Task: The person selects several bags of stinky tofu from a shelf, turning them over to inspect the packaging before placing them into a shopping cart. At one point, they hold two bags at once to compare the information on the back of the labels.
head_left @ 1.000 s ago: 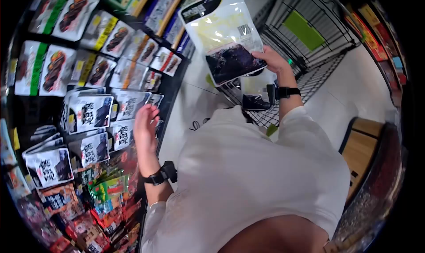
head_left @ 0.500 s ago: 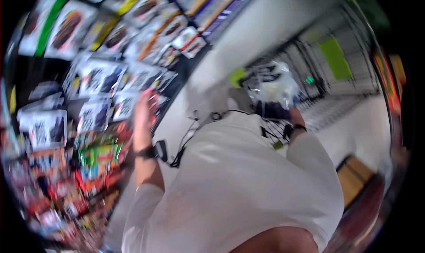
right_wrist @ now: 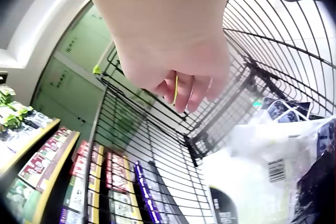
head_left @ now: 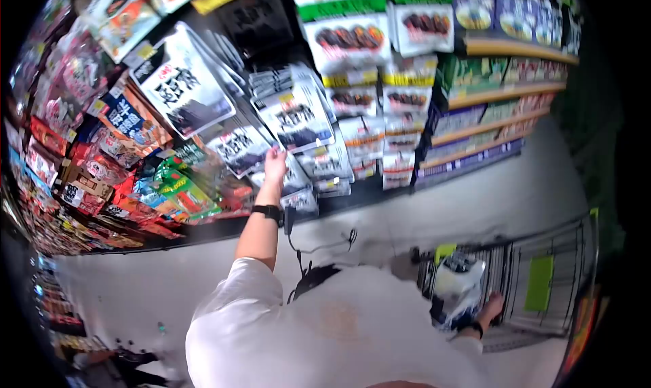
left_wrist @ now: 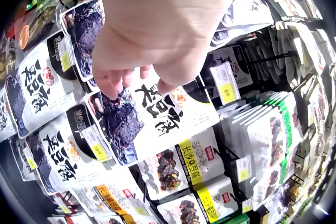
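My left hand (head_left: 274,165) reaches to the hanging display, its fingertips over the edge of a white and black pouch (left_wrist: 152,113) with large black characters. Seen from the left wrist, the thumb and fingers are apart, bent down over that pouch. My right hand (right_wrist: 176,77) is above the wire shopping cart (right_wrist: 131,108), fingers loosely bent with nothing between them. Below it, a large white pouch (right_wrist: 257,171) with a barcode and a dark lower part lies in the cart. The same pouch (head_left: 460,286) shows beside the right hand in the head view.
Pouches with green bands (head_left: 346,39) hang to the right of the left hand. Red and orange snack packs (head_left: 129,123) fill the left of the display. Shelves of boxes (head_left: 488,117) stand farther right. A black cable (head_left: 325,247) hangs near the shirt.
The right hand has lowered the large pouch into the cart and let go of it. The view has swung toward the display, and the left hand has reached forward to the white pouches.
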Motion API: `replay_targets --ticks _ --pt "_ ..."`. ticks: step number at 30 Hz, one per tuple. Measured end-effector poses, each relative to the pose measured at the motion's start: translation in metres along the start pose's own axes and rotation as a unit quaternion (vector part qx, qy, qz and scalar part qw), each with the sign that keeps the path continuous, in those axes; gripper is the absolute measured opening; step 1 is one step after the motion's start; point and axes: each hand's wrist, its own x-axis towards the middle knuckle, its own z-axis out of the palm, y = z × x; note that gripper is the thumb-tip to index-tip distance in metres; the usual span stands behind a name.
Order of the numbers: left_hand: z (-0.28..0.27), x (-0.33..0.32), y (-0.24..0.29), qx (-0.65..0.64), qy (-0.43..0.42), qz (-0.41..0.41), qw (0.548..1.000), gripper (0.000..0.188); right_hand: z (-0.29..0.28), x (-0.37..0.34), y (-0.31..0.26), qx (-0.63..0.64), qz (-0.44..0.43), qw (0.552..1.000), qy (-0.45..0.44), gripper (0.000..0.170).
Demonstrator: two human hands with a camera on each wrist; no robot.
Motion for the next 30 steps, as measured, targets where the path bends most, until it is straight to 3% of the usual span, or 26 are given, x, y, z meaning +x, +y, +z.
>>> replay_targets --ticks 3,5,6,9,10,12,13,14,16,19,20,21,22,25,26,27,30 --pt "-0.003 0.056 -0.012 0.047 0.038 0.107 0.992 0.057 0.042 -0.017 -0.045 0.051 -0.085 0.994 0.044 0.022" --pt "-0.001 0.069 0.005 0.061 0.053 0.143 0.986 0.058 0.074 -0.071 -0.106 -0.002 -0.039 0.999 0.018 0.024" --pt "-0.001 0.073 0.016 0.068 0.076 0.157 0.982 0.058 0.087 -0.061 -0.099 0.071 -0.040 0.997 0.003 0.023" --pt "-0.003 0.104 0.009 0.072 0.143 0.191 0.968 0.061 0.160 -0.081 -0.105 0.104 -0.064 0.985 -0.122 0.010" --pt "0.001 0.121 -0.007 0.064 0.143 0.173 0.972 0.061 0.202 -0.168 -0.165 0.059 -0.065 0.984 -0.157 0.010" --pt "-0.005 0.081 0.021 0.134 0.053 0.150 0.978 0.058 0.260 -0.220 -0.187 0.026 -0.069 0.951 -0.300 0.013" --pt "-0.003 0.100 -0.004 0.078 -0.061 0.137 0.986 0.058 0.293 -0.249 -0.198 0.009 -0.055 0.946 -0.320 0.015" --pt "-0.013 0.074 0.018 0.157 -0.159 0.109 0.969 0.058 0.324 -0.292 -0.223 0.003 -0.064 0.926 -0.371 0.016" --pt "-0.025 0.040 0.038 0.134 -0.333 0.093 0.929 0.052 0.383 -0.356 -0.258 -0.003 -0.137 0.854 -0.502 0.015" --pt "-0.050 0.009 0.068 0.165 -0.435 0.101 0.879 0.050 0.454 -0.452 -0.330 -0.038 -0.285 0.739 -0.609 0.019" --pt "-0.061 0.003 0.078 0.183 -0.448 0.116 0.868 0.050 0.476 -0.478 -0.348 -0.015 -0.273 0.721 -0.637 0.018" --pt "-0.070 -0.001 0.086 0.201 -0.460 0.131 0.855 0.051 0.498 -0.500 -0.370 -0.039 -0.367 0.676 -0.638 0.018" --pt "-0.077 -0.005 0.088 0.202 -0.443 0.189 0.853 0.048 0.523 -0.518 -0.384 -0.024 -0.359 0.670 -0.650 0.019" --pt "-0.094 -0.011 0.093 0.137 -0.461 0.186 0.857 0.047 0.596 -0.553 -0.424 -0.047 -0.286 0.673 -0.680 0.027" --pt "-0.100 -0.015 0.103 0.144 -0.466 0.123 0.864 0.048 0.620 -0.561 -0.432 -0.013 -0.234 0.693 -0.682 0.028" --pt "-0.103 -0.021 0.108 0.135 -0.453 0.173 0.864 0.042 0.644 -0.566 -0.438 0.021 -0.182 0.709 -0.681 0.029" --pt "-0.103 -0.024 0.119 0.154 -0.453 0.162 0.863 0.043 0.712 -0.563 -0.455 0.021 -0.105 0.756 -0.646 0.025"
